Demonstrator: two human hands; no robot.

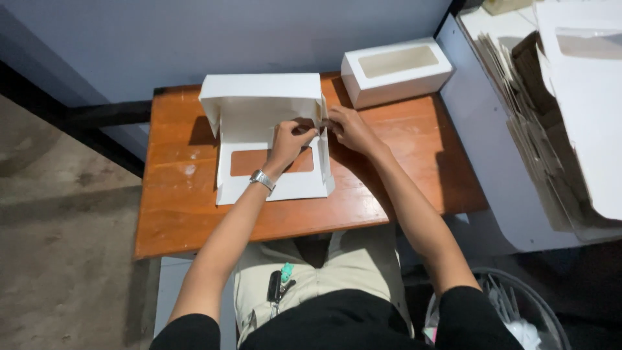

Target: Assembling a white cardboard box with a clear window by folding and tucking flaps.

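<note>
fingers of both the left hand (287,140) and right hand (348,127) pinch the half-folded white box (259,110)'s right corner flap; its inside is bare.

Dim, soft overhead light; faint shadows on the wooden table (194,214); edges slightly blurred.

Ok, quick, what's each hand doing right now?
Left hand: closed on the right-side flap of the half-folded white box.
Right hand: pinching the same box's right corner.
</note>
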